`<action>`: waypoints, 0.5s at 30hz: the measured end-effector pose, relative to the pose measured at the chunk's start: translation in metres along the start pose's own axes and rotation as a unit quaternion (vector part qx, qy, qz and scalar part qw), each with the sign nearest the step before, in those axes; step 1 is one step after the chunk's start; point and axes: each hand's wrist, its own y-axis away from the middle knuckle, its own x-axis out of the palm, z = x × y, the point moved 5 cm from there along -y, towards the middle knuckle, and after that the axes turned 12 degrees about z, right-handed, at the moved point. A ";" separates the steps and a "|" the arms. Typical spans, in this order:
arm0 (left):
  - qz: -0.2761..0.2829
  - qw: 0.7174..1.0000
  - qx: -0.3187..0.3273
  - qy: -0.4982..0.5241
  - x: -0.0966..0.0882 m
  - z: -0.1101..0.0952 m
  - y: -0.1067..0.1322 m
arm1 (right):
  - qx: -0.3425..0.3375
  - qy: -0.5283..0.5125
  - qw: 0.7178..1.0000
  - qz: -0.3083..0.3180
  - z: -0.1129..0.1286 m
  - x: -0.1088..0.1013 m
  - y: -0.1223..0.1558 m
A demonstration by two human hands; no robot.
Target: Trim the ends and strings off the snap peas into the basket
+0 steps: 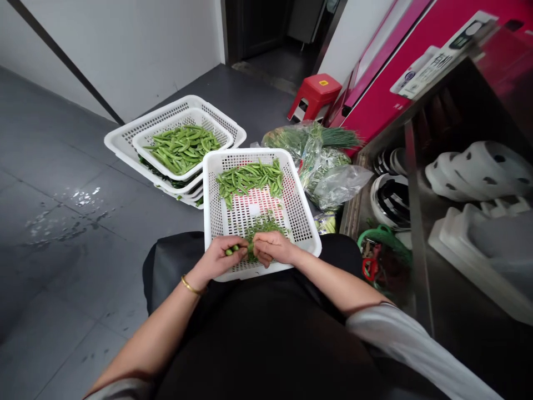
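Note:
A white perforated basket (306, 222) rests on my lap. Green pea pods (252, 179) lie in its far half, and a heap of thin green trimmings (268, 225) sits in the near half. Over the near rim, my left hand (222, 256) is closed around a few pea pods, their green ends showing between the fingers. My right hand (272, 247) meets it at the fingertips in a closed pinch. Whatever is between the right fingers is hidden.
At the far left stand stacked white baskets (120, 139), the top one holding larger pea pods (183, 147). Bagged greens (328, 166) lie beyond my basket to the right, near a red stool (316, 91). A metal shelf with white containers (478, 172) borders the right. Water (85, 197) wets the left floor.

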 end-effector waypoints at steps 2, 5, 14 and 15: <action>0.073 0.986 -0.038 0.146 0.004 0.011 0.002 | 0.012 0.060 0.995 0.075 0.012 0.005 -0.002; 0.068 0.936 -0.069 0.340 0.009 0.023 0.003 | 0.018 0.180 0.976 0.120 0.032 0.005 -0.007; -0.234 0.844 -0.037 0.481 0.014 0.033 -0.010 | 0.024 0.509 0.825 -0.243 0.018 -0.002 -0.019; -0.258 0.839 -0.038 0.477 0.010 0.036 -0.009 | 0.023 0.513 0.822 -0.245 0.017 -0.004 -0.014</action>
